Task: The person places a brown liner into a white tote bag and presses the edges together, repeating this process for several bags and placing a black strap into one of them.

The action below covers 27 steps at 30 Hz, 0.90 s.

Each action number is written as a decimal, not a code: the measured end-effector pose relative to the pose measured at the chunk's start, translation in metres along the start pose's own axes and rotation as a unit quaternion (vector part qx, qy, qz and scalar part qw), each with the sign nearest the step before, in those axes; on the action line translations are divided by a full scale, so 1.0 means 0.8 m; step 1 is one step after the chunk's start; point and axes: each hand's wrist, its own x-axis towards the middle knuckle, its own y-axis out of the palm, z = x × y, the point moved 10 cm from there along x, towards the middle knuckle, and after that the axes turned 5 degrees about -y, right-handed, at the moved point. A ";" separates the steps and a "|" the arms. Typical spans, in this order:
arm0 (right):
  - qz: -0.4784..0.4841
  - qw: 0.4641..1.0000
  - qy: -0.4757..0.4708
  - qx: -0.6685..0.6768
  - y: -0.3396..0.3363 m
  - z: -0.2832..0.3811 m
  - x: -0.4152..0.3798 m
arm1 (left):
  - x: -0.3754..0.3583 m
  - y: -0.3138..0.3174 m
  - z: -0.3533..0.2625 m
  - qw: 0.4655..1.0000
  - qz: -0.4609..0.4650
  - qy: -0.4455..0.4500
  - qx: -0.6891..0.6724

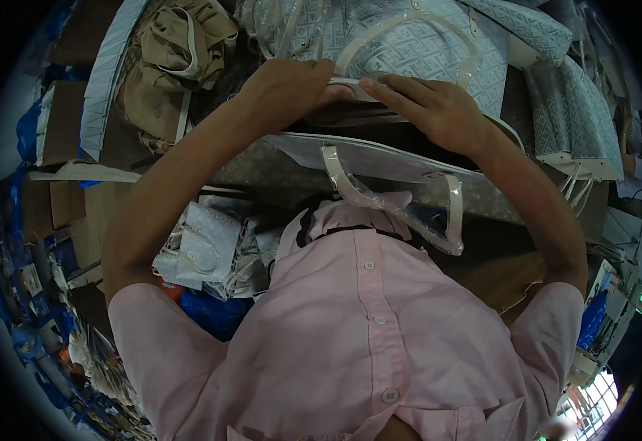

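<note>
A handbag (387, 159) with a pale outer side and a dark lining lies open in front of my chest. Its near handle (454, 213), in clear plastic wrap, hangs down towards my shirt. My left hand (286, 90) is closed over the far rim of the bag's mouth, thumb on the inner side. Close by on the same rim, my right hand (439, 110) grips the edge, its fingers lying along it. The fingertips of both hands nearly meet. What lies under the fingers is partly hidden.
Behind the bag stand more pale patterned bags (424, 48) in plastic. Brown fabric (181, 66) is heaped at the far left, and several patterned pieces (578, 110) lie at the right. A pile of white pieces with straps (207, 242) sits by my left elbow.
</note>
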 end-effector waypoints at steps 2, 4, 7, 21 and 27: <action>0.003 1.000 0.011 0.026 0.002 -0.004 0.000 | 0.000 0.001 0.004 1.000 0.010 -0.008 0.005; -0.005 0.999 0.012 0.042 0.003 -0.010 0.001 | -0.001 -0.003 0.006 1.000 -0.003 -0.009 -0.009; 0.001 0.998 0.015 0.055 0.003 -0.014 -0.001 | -0.002 -0.004 0.010 1.000 -0.007 -0.019 -0.010; 0.085 0.857 0.330 0.386 0.034 -0.070 -0.011 | -0.010 -0.003 0.002 0.999 0.001 -0.009 -0.051; 0.072 0.985 0.130 0.088 0.012 -0.035 0.004 | -0.008 -0.007 0.014 0.996 0.018 -0.042 -0.078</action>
